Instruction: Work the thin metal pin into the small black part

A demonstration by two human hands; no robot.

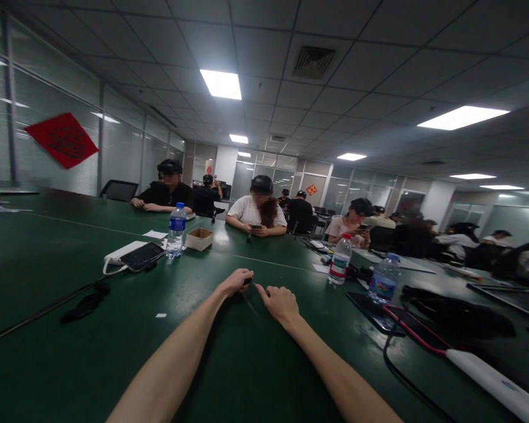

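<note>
Both my arms stretch forward over the dark green table (pixel 48 264). My left hand (pixel 235 282) is curled shut, pinching a small dark object that is too small to name. My right hand (pixel 280 302) rests just to its right, fingers curled, its fingertips meeting the same small object between the hands. A thin dark line runs from the object toward me on the tabletop.
A phone (pixel 141 256) on a white power bank, a water bottle (pixel 176 230) and a small cardboard box (pixel 199 239) lie left of centre. Two bottles (pixel 340 259), phones (pixel 374 311), a red cable and a black bag (pixel 454 314) lie right. Several people sit along the far side.
</note>
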